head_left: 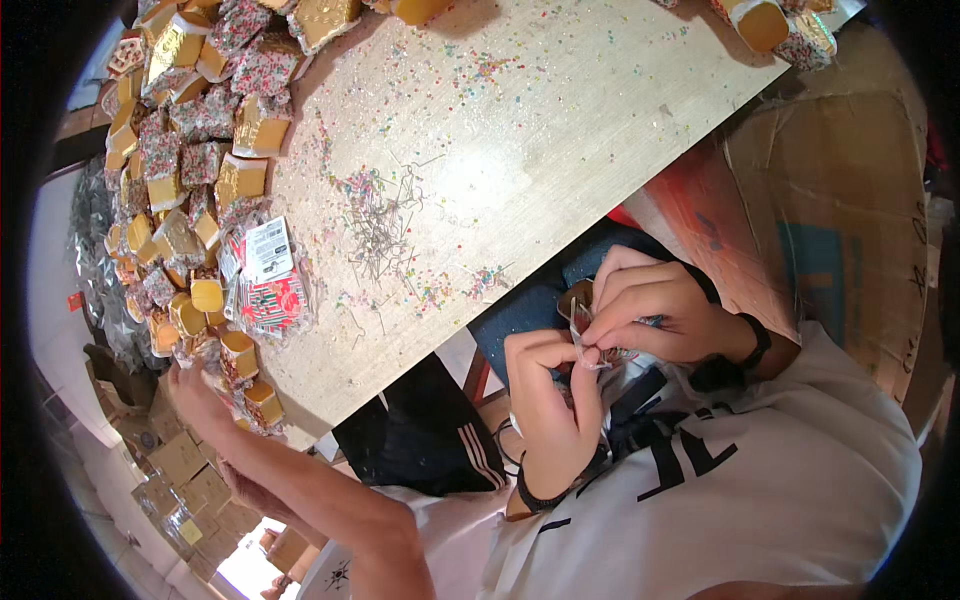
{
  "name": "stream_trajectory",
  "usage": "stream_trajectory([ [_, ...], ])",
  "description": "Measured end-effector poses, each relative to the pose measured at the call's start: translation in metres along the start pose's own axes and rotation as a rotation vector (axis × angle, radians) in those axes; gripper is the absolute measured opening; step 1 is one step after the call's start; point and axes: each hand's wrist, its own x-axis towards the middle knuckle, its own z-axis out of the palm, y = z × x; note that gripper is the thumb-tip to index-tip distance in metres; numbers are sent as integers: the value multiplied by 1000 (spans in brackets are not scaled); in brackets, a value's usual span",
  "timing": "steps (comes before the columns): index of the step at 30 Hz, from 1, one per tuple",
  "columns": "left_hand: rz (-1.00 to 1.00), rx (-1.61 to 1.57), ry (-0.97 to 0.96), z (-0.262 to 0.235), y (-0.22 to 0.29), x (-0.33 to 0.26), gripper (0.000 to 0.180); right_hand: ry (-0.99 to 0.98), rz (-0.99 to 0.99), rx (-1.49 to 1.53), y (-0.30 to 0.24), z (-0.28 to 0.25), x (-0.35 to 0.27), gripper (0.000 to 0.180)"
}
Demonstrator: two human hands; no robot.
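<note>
Close to my body, just off the table's near edge, both my hands are closed on a small clear plastic bag (579, 326). My left hand (552, 395) pinches its lower edge between thumb and fingertips. My right hand (650, 308) grips it from the other side, with the fingers curled over. What is in the bag is mostly hidden by my fingers. On the tabletop lies a loose heap of thin metal hooks (378, 235), mixed with tiny coloured beads (430, 292).
Gold and sprinkle-coated block-shaped ornaments (205, 115) are piled along the table's left side, beside bagged printed cards (270, 290). A co-worker's hand (200, 405) reaches to that pile. More ornaments (760, 25) sit at the far right corner. A large cardboard box (840, 170) stands at right.
</note>
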Motion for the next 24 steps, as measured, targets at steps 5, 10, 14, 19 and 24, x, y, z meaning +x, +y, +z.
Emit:
stream_trajectory([
  [5, 50, 273, -31, -10, 16, 2, 12, 26, 37, 20, 2, 1, 2, 10],
  [10, 140, 513, 116, 0, 19, -1, 11, -18, -19, -239, -2, -3, -2, 16],
  [14, 21, 499, 170, -4, 35, -13, 9, 68, -170, 59, -3, 11, 11, 30],
  [19, 110, 433, 212, -1, 34, -9, 12, -197, -254, -74, -7, 6, 15, 14],
  [24, 427, 470, 147, -9, 16, -7, 14, -391, -224, 134, -12, -8, 17, 15],
])
